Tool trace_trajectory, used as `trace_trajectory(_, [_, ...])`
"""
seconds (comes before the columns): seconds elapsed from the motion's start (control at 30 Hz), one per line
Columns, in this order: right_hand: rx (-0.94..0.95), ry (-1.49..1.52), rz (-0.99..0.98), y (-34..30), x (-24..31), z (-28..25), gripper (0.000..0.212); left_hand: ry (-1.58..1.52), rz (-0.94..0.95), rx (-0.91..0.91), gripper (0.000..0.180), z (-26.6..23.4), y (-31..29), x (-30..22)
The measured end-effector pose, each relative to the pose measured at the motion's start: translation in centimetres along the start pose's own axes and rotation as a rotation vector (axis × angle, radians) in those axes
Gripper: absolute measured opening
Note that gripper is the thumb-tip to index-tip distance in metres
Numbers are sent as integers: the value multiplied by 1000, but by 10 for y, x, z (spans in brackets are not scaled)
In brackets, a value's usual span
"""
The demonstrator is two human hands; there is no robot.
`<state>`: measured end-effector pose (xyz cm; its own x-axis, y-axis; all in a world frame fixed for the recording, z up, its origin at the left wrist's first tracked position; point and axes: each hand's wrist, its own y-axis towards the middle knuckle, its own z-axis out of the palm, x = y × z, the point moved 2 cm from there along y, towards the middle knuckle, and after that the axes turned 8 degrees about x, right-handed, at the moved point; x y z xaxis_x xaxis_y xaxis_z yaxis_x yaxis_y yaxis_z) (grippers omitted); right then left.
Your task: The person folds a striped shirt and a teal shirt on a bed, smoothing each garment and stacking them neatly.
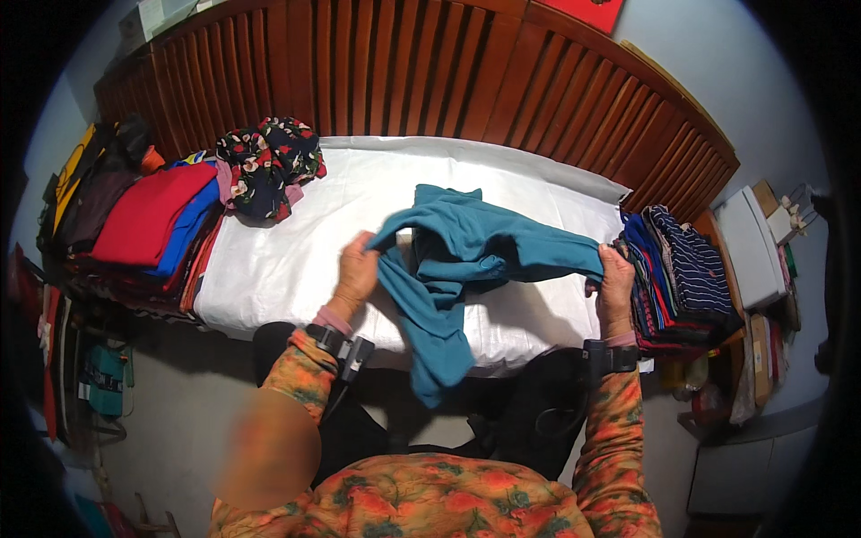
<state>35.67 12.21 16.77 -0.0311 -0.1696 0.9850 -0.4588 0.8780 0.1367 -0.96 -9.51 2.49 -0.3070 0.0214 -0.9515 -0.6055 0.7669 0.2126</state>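
**Teal garment (489,238) held up btwn both hands**

A narrow pinch on the cloth is kept by each: at the left end by the L hand (358,269), at a sleeve-like end by the R hand (616,276). Hands are set well apart, w/ the cloth slung btwn them above the white sheet (278,269); a loose lower end is hung past the sheet's front edge. How much weight is taken by the sheet can't be told.

Handling (judged): prob. light, soft & floppy, not fragile, not esp. slippery; bunching likely in the middle. Best held by sleeve ends, shoulders or hem corners, w/ slack taken out evenly.

Further out: a dark floral bundle (269,166) is placed at back L, next to a L clothes pile (152,215) topped w/ red & blue. At far R, a R clothes pile (695,269) is topped w/ striped cloth. Behind, a slatted wooden back (404,67) is seen.
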Motion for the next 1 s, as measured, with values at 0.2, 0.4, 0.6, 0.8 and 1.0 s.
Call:
trace_trajectory(0.2, [56,-134,16,3,5,-29,35,-337,57,-380,18,-76,20,10])
trace_trajectory(0.4, [35,-666,222,4,-50,-20,37,507,-180,-54,59,-61,12,10])
trace_trajectory(0.6, [394,-1201,-19,-23,-54,-7,55,919,174,316,81,-20,-10,-40])
trace_trajectory(0.8, [589,-1400,-203,-47,-57,28,85,971,142,336,76,-3,-14,-34])
trace_trajectory(1.0, [530,-1318,-367,-47,-66,62,63,945,230,277,37,-2,-12,-13])
